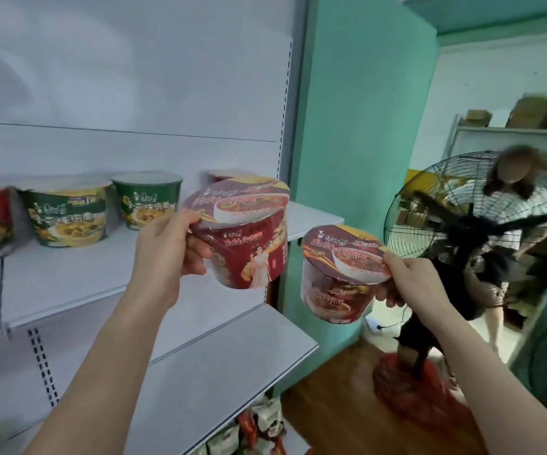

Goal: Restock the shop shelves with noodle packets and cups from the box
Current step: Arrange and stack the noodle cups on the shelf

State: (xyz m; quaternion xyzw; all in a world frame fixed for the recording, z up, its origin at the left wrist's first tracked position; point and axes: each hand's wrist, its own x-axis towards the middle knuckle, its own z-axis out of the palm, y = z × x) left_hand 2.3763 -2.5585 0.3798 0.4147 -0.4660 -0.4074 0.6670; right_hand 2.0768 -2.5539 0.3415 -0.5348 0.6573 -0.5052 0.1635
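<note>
Left hand (167, 247) grips a red noodle cup (249, 244), right hand (410, 280) a second red cup (341, 274), near shelved green cups (68, 215).

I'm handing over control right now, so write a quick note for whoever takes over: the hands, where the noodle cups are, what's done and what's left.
Left hand: grips a red noodle cup by its side, held up in front of the upper shelf, not yet set down.
Right hand: grips a second red cup, lower and past the shelf's right end.
Done: two green cups stand on that shelf; a third red cup shows partly behind the left-hand one.
Left: set both held cups on the shelf. The box is out of view, so the remaining stock cannot be told.
</note>
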